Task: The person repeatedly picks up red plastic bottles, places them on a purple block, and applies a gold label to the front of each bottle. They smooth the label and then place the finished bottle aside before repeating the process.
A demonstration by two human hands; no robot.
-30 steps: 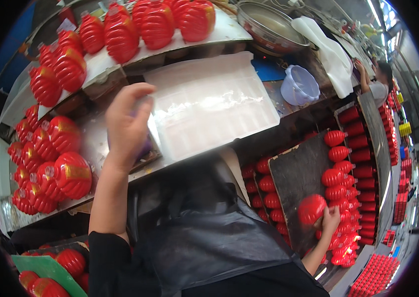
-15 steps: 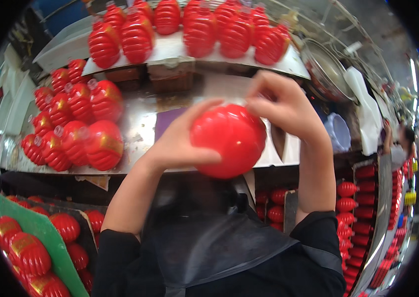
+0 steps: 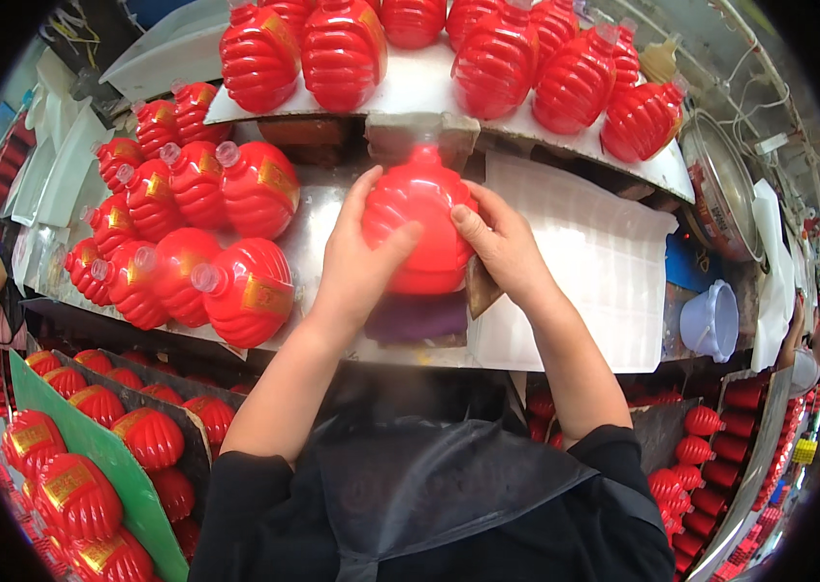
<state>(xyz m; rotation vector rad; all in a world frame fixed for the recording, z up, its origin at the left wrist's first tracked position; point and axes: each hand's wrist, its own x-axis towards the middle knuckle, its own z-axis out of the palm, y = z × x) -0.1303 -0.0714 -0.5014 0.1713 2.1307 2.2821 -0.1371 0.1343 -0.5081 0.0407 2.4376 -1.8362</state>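
Between my two hands, over the worktable, is a ribbed round red bottle, held upright with its neck pointing away from me. My left hand curves round its left side, the thumb lying across the front. On the right side, my right hand grips it with thumb and fingers. Nearer to me, below the bottle, lies a folded purple cloth. A small brown flat piece rests under my right wrist.
Several red bottles with gold labels stand at the left of the table; more stand on a raised white shelf at the back. A white ridged tray lies to the right, near a lilac bucket. Bottle-filled boxes flank me, one behind a green board.
My right hand has come down from above the bottle to its side. The bottle has turned so its neck points away, and the view has shifted.
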